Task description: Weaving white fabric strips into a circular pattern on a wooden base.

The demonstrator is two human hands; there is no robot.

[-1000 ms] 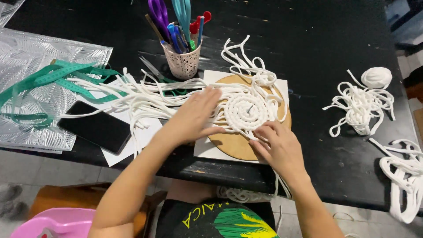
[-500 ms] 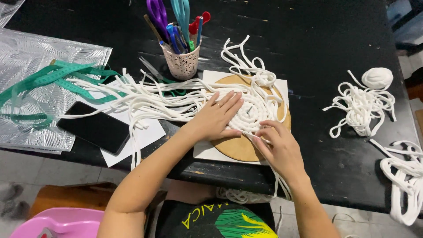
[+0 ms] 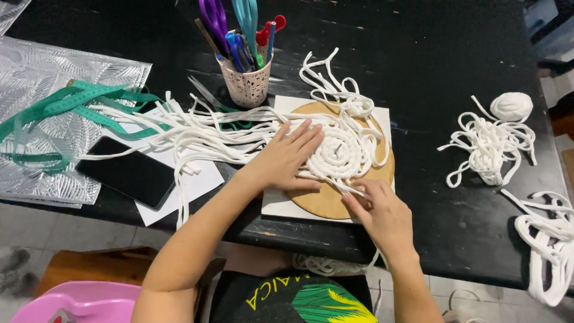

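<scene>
Flat and spread, your left hand (image 3: 290, 157) presses palm-down on the white cord coil (image 3: 338, 152), fingers apart and clamped on nothing; your right hand (image 3: 382, 212) has its fingertips pinched together on a strand of cord at the coil's near edge. Coil sits on the round wooden board (image 3: 323, 200), which lies on a white square sheet (image 3: 281, 203) near the front edge of the black counter (image 3: 418, 54). Change over the last second: your left hand has slid from the coil's left side inward, now covering more of the spiral, while the right has held roughly its place at the rim and shifted slightly; judgement: you are flattening the wound turns while feeding the next length in. Loose white strands (image 3: 197, 134) fan out leftward from the coil. Count: one coil, one board, one perforated cup (image 3: 246, 84) of scissors and pens, one loose pair of scissors (image 3: 206, 96) beside it, one dark phone (image 3: 127, 171) on paper, one green tape measure (image 3: 72, 110) over a silvery embossed sheet (image 3: 36, 72), one small ball of cord (image 3: 511, 106), two loose cord tangles at right, one mid-counter (image 3: 490, 143), one at the edge (image 3: 547, 239). More cord hangs below the counter front, partly hidden.
</scene>
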